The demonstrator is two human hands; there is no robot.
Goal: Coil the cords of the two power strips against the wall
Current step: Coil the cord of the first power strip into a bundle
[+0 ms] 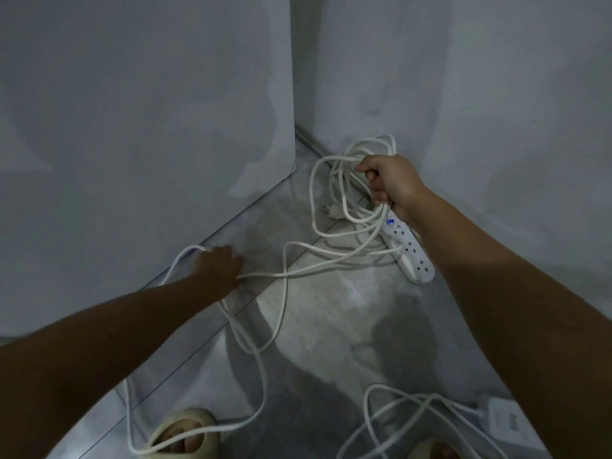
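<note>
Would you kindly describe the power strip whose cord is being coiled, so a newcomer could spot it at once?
Find the corner where the two grey walls meet the floor. Just right of it, under the right hand gripping a bundle of white loops, lies a long white power strip. Unlike the other strip at the bottom edge, it shows a row of sockets and a blue mark.

One head view only. We look steeply down and forward, close over the floor into a wall corner.
</note>
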